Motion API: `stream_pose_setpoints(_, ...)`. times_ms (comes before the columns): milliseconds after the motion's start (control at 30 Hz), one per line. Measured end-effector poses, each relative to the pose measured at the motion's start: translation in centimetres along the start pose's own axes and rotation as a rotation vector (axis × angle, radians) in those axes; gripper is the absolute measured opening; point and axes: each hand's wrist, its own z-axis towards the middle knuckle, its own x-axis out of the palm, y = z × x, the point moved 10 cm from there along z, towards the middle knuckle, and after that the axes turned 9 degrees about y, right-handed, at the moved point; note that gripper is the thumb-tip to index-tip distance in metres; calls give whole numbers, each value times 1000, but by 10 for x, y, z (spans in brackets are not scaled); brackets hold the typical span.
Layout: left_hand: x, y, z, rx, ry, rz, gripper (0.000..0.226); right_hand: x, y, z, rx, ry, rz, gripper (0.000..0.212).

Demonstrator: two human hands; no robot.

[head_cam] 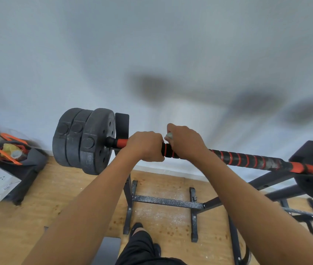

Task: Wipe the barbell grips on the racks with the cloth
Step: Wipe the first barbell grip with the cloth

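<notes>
On bar (243, 159): left hand (145, 146), right hand (187, 142) holding cloth (169, 136).

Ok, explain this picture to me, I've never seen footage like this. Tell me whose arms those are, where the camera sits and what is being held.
There is no machine here, only a person. The single picture comes from a wide-angle camera worn on their head, looking forward and down, so both arms are the wearer's own. The left hand grips a barbell with a black and orange wrapped grip, which lies across a dark metal rack. The right hand is curled round the bar right beside it, and a bit of pale cloth peeks out of that fist. Black weight plates sit on the bar's left end. Below is a wooden floor, with a dark bag at the left.
</notes>
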Motion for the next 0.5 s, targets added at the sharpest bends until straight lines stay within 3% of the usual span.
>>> stream_pose_setpoints(100, -7, -7, -15, 4, -265, 127, 17, -2, -5, -3, -21, 100, 174, 13)
stream_pose_setpoints(200, -5, -10, -25, 6, -492, 142, 24, -18, -19, -22, -15, 70, 376, 12)
stream_pose_setpoints(300, -3, -11, -31, -28, -603, 112, 29, -20, -26, -38, -70, 68, 421, 8)
stream_pose_setpoints(367, -5, -8, -25, -10, -472, 47, 27, -13, -18, -44, -160, 59, 368, 10)
stream_pose_setpoints(433, -5, -1, -12, 19, -185, -82, 44, -9, -10, -48, -241, 7, 291, 17)
stream_pose_setpoints(500, 0, 1, -2, 7, 76, -118, 43, -7, -2, -50, -302, -43, 228, 20)
